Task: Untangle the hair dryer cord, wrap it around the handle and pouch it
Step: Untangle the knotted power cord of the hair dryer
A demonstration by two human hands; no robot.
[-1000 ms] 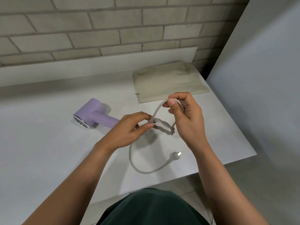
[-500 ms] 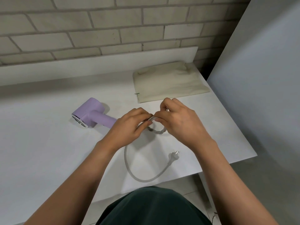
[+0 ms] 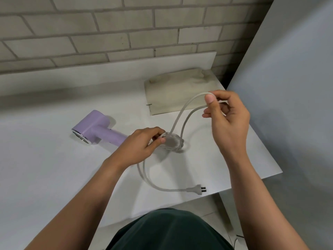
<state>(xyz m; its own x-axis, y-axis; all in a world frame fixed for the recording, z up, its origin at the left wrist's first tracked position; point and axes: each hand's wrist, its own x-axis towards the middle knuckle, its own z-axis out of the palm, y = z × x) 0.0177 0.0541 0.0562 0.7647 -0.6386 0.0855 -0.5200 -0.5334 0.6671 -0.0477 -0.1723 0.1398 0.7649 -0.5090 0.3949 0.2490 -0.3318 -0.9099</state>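
Hair dryer [image 3: 93, 129] lilac, short barrel with a metal-ringed mouth, lying on its side at centre left of the white table [image 3: 54, 177], handle pointing toward frame centre, where the left hand hides its end. Cord [image 3: 149, 179] pale grey and round. It gathers into a loose knot [image 3: 175, 143] of several crossed turns at frame centre. From there one strand sweeps down in a wide curve to the two-pin plug [image 3: 196, 189], which lies flat near the table's lower right edge, pins to the right. Left hand [image 3: 142, 148] sits at the knot's left side, thumb and forefinger pinching a strand, remaining fingers curled under. Right hand [image 3: 228, 120] is raised at right of centre, thumb and forefinger pinching the top of a tall double-stranded loop rising from the knot, other fingers loosely curled behind it. Beige cloth pouch [image 3: 173, 91] lies flat at upper centre, beyond the loop. Against half a second back: both hands were then bunched together over the knot. The right has since drawn up and rightward, pulling the loop long, while the left stays at the knot. Dryer and pouch unmoved.
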